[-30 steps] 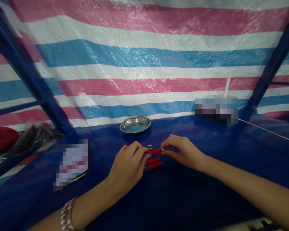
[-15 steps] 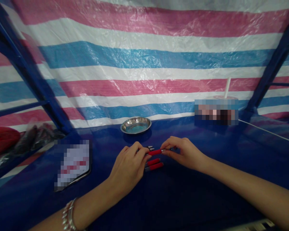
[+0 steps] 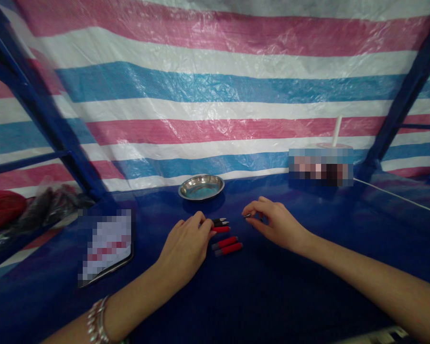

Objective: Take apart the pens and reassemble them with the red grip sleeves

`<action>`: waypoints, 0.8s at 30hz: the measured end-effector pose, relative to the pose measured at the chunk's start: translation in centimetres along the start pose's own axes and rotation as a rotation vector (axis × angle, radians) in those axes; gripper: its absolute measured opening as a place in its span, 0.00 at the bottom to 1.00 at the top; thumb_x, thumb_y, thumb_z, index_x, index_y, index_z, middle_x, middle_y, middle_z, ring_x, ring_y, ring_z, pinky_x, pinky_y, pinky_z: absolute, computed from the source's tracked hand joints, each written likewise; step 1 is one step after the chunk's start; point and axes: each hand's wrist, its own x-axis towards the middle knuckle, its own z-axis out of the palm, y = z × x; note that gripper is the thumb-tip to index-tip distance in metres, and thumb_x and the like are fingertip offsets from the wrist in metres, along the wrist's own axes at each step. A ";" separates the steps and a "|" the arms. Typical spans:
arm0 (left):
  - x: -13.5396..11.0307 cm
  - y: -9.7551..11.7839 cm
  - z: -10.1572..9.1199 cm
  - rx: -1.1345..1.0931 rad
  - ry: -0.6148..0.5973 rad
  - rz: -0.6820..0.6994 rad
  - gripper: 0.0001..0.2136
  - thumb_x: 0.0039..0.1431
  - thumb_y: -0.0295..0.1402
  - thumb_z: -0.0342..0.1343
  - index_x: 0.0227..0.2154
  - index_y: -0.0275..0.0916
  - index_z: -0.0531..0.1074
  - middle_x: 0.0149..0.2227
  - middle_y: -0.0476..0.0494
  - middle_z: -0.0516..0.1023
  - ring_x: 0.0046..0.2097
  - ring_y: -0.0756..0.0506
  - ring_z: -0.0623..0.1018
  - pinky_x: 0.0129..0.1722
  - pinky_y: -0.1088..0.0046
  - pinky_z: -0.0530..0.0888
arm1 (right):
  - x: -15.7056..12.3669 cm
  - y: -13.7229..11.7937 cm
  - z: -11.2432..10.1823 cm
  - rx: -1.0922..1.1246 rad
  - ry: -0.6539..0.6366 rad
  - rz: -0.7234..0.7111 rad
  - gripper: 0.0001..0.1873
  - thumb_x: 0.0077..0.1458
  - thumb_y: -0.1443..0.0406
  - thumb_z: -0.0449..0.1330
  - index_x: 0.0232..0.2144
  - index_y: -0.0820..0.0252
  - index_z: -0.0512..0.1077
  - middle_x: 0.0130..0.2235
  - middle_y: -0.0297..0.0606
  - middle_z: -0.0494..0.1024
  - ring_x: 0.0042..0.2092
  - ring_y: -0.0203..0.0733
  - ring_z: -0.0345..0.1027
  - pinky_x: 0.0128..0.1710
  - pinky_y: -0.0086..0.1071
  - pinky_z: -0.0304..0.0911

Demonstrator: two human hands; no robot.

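My left hand (image 3: 187,243) rests on the blue table cover, its fingers closed on a red pen (image 3: 221,229) that lies beside a black pen part (image 3: 220,221). My right hand (image 3: 272,223) hovers a little to the right, thumb and forefinger pinched on a small silvery pen tip (image 3: 248,216). Two more red pens (image 3: 228,245) lie side by side just in front of the left hand's fingers.
A small steel dish (image 3: 201,186) stands behind the hands near the striped tarp wall. A tablet-like flat object (image 3: 105,246) lies at the left. A cup with a straw (image 3: 335,143) and a white cable (image 3: 390,193) are at the right. Blue frame posts stand on both sides.
The two hands held one red pen together; now they are apart. The right hand has pulled away to the right with the small tip, and the left keeps the red pen.
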 end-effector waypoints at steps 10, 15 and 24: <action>0.1 -0.6 -0.1 0.021 -0.022 0.003 0.09 0.60 0.32 0.41 0.34 0.38 0.66 0.35 0.46 0.66 0.30 0.47 0.69 0.31 0.69 0.64 | 0.1 0.6 -0.5 -0.191 -0.049 -0.085 0.05 0.52 0.68 0.53 0.33 0.60 0.68 0.34 0.40 0.69 0.38 0.41 0.58 0.37 0.35 0.56; 0.4 -1.5 0.3 0.034 0.004 -0.030 0.07 0.59 0.32 0.43 0.35 0.40 0.65 0.35 0.47 0.65 0.27 0.48 0.68 0.27 0.72 0.63 | -0.2 0.8 -0.1 -0.257 -0.143 -0.025 0.06 0.51 0.68 0.53 0.33 0.59 0.68 0.37 0.41 0.65 0.41 0.43 0.55 0.37 0.36 0.55; 0.5 -1.7 0.5 -0.041 -0.018 -0.014 0.06 0.58 0.32 0.45 0.36 0.39 0.65 0.36 0.47 0.65 0.28 0.49 0.69 0.28 0.72 0.64 | -0.3 0.8 0.0 -0.313 -0.204 -0.002 0.06 0.51 0.67 0.53 0.32 0.58 0.69 0.38 0.41 0.64 0.41 0.44 0.55 0.37 0.36 0.53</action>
